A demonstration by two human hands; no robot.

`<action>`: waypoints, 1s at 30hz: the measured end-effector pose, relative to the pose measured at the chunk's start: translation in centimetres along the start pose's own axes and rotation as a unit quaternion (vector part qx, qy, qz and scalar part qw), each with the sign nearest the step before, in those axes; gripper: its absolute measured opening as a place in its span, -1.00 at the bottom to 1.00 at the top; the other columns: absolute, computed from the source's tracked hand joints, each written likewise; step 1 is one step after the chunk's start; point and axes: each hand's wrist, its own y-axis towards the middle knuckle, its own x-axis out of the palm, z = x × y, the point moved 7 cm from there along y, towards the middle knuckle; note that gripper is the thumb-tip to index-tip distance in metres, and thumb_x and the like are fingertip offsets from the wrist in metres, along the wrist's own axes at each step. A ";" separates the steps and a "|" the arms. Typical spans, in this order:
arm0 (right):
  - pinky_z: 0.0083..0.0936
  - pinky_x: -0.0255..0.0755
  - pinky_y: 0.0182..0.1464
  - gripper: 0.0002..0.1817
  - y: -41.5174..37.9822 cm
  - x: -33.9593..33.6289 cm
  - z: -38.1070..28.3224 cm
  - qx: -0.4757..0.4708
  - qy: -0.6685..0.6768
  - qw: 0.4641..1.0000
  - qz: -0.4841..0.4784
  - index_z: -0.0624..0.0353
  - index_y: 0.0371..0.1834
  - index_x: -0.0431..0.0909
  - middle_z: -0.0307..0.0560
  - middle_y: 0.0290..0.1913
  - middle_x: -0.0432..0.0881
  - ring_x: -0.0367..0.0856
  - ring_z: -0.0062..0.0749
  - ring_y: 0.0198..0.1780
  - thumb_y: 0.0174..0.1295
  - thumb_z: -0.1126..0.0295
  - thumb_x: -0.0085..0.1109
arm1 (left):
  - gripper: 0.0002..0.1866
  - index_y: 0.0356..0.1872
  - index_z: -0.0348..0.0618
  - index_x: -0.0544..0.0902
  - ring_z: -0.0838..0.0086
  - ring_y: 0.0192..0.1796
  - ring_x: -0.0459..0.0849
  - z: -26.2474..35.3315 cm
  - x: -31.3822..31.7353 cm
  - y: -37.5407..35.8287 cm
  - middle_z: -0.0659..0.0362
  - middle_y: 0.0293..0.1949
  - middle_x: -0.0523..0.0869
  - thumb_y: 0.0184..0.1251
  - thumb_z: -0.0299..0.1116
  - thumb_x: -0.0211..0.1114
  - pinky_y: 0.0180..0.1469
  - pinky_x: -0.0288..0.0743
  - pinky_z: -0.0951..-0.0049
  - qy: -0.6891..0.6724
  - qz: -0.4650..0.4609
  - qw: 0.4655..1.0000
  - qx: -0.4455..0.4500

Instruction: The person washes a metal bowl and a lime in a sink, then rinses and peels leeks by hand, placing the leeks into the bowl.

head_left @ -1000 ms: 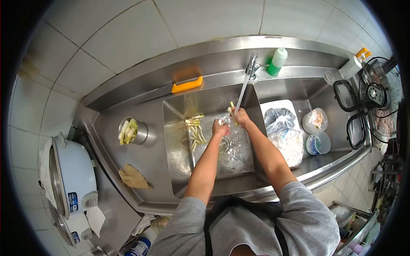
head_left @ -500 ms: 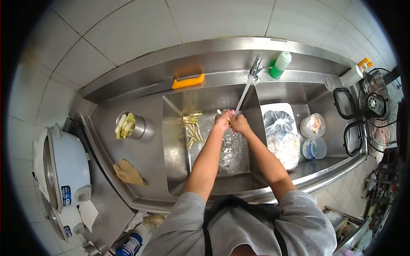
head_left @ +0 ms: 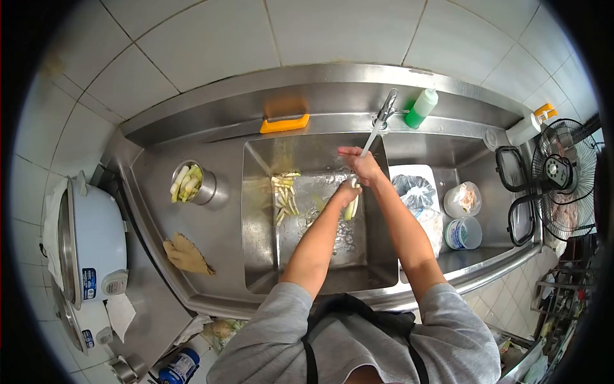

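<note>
Over the left basin (head_left: 259,256), my left hand (head_left: 346,192) is closed round a pale green vegetable stalk (head_left: 351,208), whose end points toward me. My right hand (head_left: 364,165) is just above and right of it, under the water stream from the faucet (head_left: 386,109), with its fingers stretched out to the left. Cut stalk pieces (head_left: 285,195) lie at the left of the basin floor, where water is splashing. More stalks (head_left: 187,182) stand in a metal container (head_left: 211,191) on the left drainboard.
A brown glove or cloth (head_left: 187,254) lies on the drainboard. An orange-handled tool (head_left: 284,123) and a green soap bottle (head_left: 422,109) are along the back ledge. The right basin holds plastic bags (head_left: 416,191) and two tubs (head_left: 462,200). A fan (head_left: 566,173) stands far right.
My hands have moved apart. The right one has risen into the stream and opened, while the left has come slightly down toward me with the stalk. The view has shifted slightly.
</note>
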 end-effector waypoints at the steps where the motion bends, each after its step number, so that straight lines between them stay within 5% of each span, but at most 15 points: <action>1: -0.70 0.33 -0.26 -0.75 -0.1 0.3 0.0 0.025 0.037 0.999 0.017 0.29 -0.20 0.50 -0.12 -0.27 0.57 0.48 -0.55 -0.29 0.02 0.54 -0.02 | -0.64 -0.11 -0.36 0.42 0.35 -0.21 0.50 -0.2 0.1 0.2 0.03 -0.26 0.55 0.03 -0.46 0.20 -0.18 0.37 0.34 -0.004 -0.019 1.000 -0.009; 2: -0.70 0.33 -0.26 -0.75 0.3 0.2 -0.1 0.025 0.037 0.999 0.015 0.29 -0.20 0.50 -0.12 -0.27 0.57 0.48 -0.55 -0.29 0.02 0.54 -0.02 | -0.66 -0.13 -0.36 0.44 0.36 -0.23 0.50 -0.3 0.0 0.5 0.03 -0.29 0.55 0.03 -0.46 0.20 -0.18 0.37 0.34 -0.008 -0.036 0.999 -0.018; 6: -0.54 0.36 -0.25 -0.74 0.3 -7.1 -3.3 -0.068 -0.157 0.916 0.363 0.22 -0.22 0.51 -0.01 -0.23 0.53 0.51 -0.38 -0.29 -0.01 0.55 -0.04 | -0.68 -0.16 -0.37 0.45 0.38 -0.25 0.48 3.7 -1.8 -2.4 0.03 -0.30 0.54 0.06 -0.43 0.19 -0.20 0.36 0.38 0.010 -0.040 0.999 -0.019; 8: -0.38 0.38 -0.30 -0.86 -0.4 -8.4 -7.0 -0.239 -0.430 0.703 0.514 0.27 -0.40 0.54 0.05 -0.36 0.51 0.52 -0.16 -0.40 -0.04 0.53 0.00 | -0.68 -0.16 -0.39 0.45 0.39 -0.25 0.48 3.9 -2.2 -2.2 0.03 -0.29 0.55 0.07 -0.41 0.19 -0.20 0.35 0.38 0.024 -0.036 0.999 -0.032; 9: -0.38 0.38 -0.30 -0.86 -0.4 -9.5 -6.9 -0.240 -0.430 0.705 0.511 0.27 -0.40 0.54 0.05 -0.36 0.51 0.52 -0.16 -0.40 -0.04 0.53 0.00 | -0.68 -0.16 -0.38 0.45 0.38 -0.25 0.48 3.7 -2.2 -1.9 0.03 -0.29 0.55 0.08 -0.41 0.19 -0.20 0.36 0.38 0.022 -0.044 0.998 -0.027; 11: -0.30 0.38 -0.25 -0.89 1.8 -9.9 -5.9 -0.175 -0.479 0.791 0.338 0.23 -0.47 0.53 0.08 -0.41 0.47 0.48 -0.01 -0.31 -0.08 0.51 0.02 | -0.69 -0.18 -0.39 0.46 0.38 -0.26 0.49 3.1 -2.1 -1.3 0.01 -0.30 0.55 0.07 -0.41 0.19 -0.22 0.36 0.37 0.018 -0.049 0.998 -0.024; 14: -0.26 0.37 -0.21 -0.92 1.2 -8.1 -6.3 -0.147 -0.557 0.766 0.285 0.20 -0.51 0.52 0.09 -0.38 0.50 0.47 0.00 -0.27 -0.10 0.49 0.06 | -0.82 -0.32 -0.31 0.49 0.50 -0.42 0.39 3.6 -2.9 -1.5 0.17 -0.47 0.49 0.10 -0.41 0.18 -0.38 0.33 0.40 0.028 -0.026 0.999 0.029; 18: -0.26 0.36 -0.14 -0.75 0.6 -5.8 -4.7 -0.153 -0.681 0.710 0.090 0.16 -0.38 0.55 0.15 -0.32 0.54 0.50 -0.02 -0.27 -0.16 0.30 0.19 | -0.84 -0.35 -0.30 0.50 0.52 -0.41 0.40 3.3 -4.0 -1.3 0.18 -0.49 0.51 0.08 -0.42 0.17 -0.37 0.33 0.41 0.044 -0.004 0.998 0.055; 19: -0.28 0.35 -0.13 -0.65 1.6 -7.9 -4.9 -0.075 -0.551 0.815 0.163 0.16 -0.27 0.54 0.12 -0.33 0.56 0.51 -0.02 -0.24 -0.16 0.24 0.19 | -0.82 -0.33 -0.30 0.48 0.52 -0.37 0.40 3.8 -3.8 -1.8 0.18 -0.46 0.51 0.11 -0.40 0.16 -0.32 0.33 0.42 0.048 -0.017 0.997 0.065; 21: -0.33 0.35 -0.19 -0.59 2.1 -11.0 -6.9 -0.077 -0.414 0.854 0.305 0.26 -0.13 0.44 0.10 -0.37 0.57 0.54 -0.07 -0.28 -0.05 0.26 0.12 | -0.79 -0.27 -0.31 0.46 0.48 -0.32 0.43 4.8 -3.2 -2.4 0.12 -0.39 0.52 0.11 -0.40 0.14 -0.27 0.34 0.42 0.056 -0.045 0.994 0.081; 22: -0.49 0.38 -0.31 -0.55 4.5 -13.7 -5.6 -0.096 -0.306 0.880 0.350 0.20 0.06 0.29 -0.06 -0.41 0.57 0.50 -0.39 -0.40 0.03 0.38 0.00 | -0.75 -0.22 -0.33 0.44 0.44 -0.27 0.46 5.3 -2.4 -2.7 0.06 -0.33 0.54 0.12 -0.39 0.13 -0.21 0.35 0.42 0.067 -0.077 0.990 0.101; 24: -0.60 0.31 -0.44 -0.55 5.4 -13.1 -7.3 -0.073 -0.091 0.948 0.295 0.13 0.11 0.22 -0.30 -0.52 0.36 0.32 -0.57 -0.51 0.09 0.44 -0.09 | -0.81 -0.26 -0.29 0.43 0.47 -0.29 0.43 5.9 -2.0 -3.0 0.10 -0.37 0.52 0.14 -0.41 0.10 -0.22 0.34 0.43 0.054 -0.064 0.991 0.108; 27: -0.57 0.35 -0.41 -0.48 8.2 -14.5 -5.5 -0.059 -0.122 0.949 0.285 0.12 0.18 0.13 -0.21 -0.39 0.42 0.38 -0.49 -0.43 0.07 0.51 -0.15 | -0.79 -0.26 -0.19 0.41 0.52 -0.38 0.41 5.8 -2.2 -3.3 0.19 -0.39 0.49 0.18 -0.29 0.12 -0.32 0.35 0.47 -0.005 -0.116 0.988 0.105; 29: -0.43 0.13 0.15 -0.32 8.6 -14.3 -6.1 -0.134 -0.299 0.892 0.313 0.21 0.23 0.03 0.26 0.17 0.16 0.20 -0.13 0.19 -0.10 0.61 -0.14 | -0.79 -0.24 -0.18 0.40 0.47 -0.27 0.46 4.5 -3.2 -3.3 0.18 -0.34 0.49 0.19 -0.30 0.11 -0.26 0.41 0.44 -0.106 -0.162 0.980 0.048; 30: -0.44 0.00 0.23 -0.23 7.5 -13.1 -7.3 -0.132 -0.321 0.892 0.290 0.08 0.28 -0.11 0.23 0.25 0.02 0.03 -0.11 0.27 -0.12 0.61 -0.14 | -0.79 -0.21 -0.17 0.38 0.42 -0.17 0.51 3.6 -3.4 -3.9 0.17 -0.29 0.49 0.19 -0.31 0.10 -0.20 0.47 0.40 -0.207 -0.210 0.955 -0.012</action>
